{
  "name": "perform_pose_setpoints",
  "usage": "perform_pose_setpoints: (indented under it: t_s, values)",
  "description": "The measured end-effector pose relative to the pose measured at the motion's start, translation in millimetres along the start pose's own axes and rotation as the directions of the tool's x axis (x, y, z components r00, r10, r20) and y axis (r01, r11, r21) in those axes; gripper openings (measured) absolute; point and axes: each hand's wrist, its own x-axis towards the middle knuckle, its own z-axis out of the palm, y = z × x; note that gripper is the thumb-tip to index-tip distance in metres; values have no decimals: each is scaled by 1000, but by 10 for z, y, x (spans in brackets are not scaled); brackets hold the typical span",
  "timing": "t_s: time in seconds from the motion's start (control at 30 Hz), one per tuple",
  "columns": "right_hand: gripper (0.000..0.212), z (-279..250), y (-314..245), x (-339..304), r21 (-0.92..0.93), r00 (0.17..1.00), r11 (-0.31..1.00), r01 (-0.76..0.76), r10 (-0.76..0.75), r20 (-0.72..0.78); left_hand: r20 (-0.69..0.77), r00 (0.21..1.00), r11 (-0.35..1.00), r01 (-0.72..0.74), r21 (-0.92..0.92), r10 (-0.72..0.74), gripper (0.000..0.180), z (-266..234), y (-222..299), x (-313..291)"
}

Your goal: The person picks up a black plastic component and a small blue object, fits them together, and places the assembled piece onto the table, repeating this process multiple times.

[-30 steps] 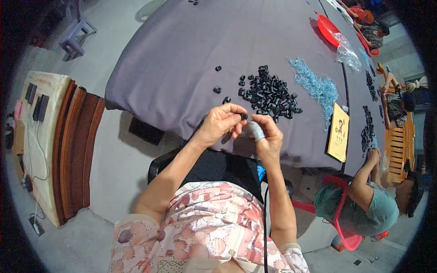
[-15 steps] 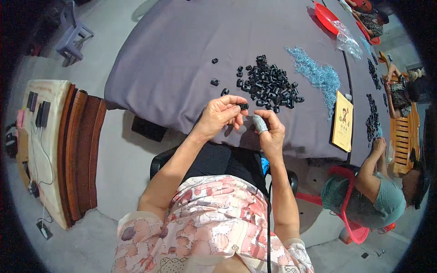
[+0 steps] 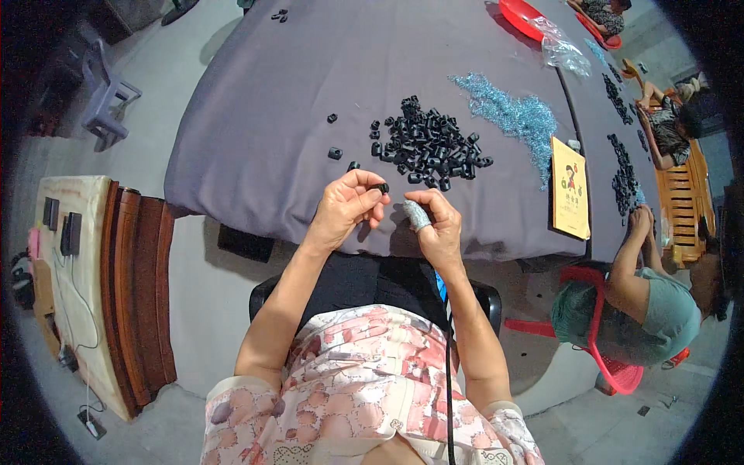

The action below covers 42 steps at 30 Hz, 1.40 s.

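I see the left hand (image 3: 343, 208) pinching a small black piece (image 3: 381, 187) between thumb and forefinger, its free end poking out toward the right hand (image 3: 439, 226). Its long axis seems to run crosswise, though it's too small to be sure. The right hand sits just beside it, not touching — I can't tell whether its grey-wrapped thumb (image 3: 417, 216) and forefinger grip anything. Beyond lies the black pile (image 3: 430, 143) — farther right, a silvery-blue heap (image 3: 511, 112).
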Motion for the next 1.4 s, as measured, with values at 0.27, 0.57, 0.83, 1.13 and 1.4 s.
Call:
perform_pose_setpoints:
  t_s: [0.27,0.57,0.83,1.13,1.4]
  values:
    - [18,-9,-26,-4,14,1000,1000,-14,14,-3,23,1000,999,5,-33,-4,15,7,18,-1]
    - [14,-143,8,-13,285,990,948,-139,137,27,18,1000,998,14,-60,-13,14,11,37,-4]
    - [18,-358,19,253,198,979,960,-200,204,3,53,999,995,8,-98,-3,14,-23,28,9]
    - [12,-274,-211,717,-267,991,954,134,-130,32,28,999,991,39,-125,-36,13,-14,31,-8]
    - [19,-196,-5,1023,-399,972,887,232,-222,71,40,998,990,48,-132,-43,13,-19,43,-1]
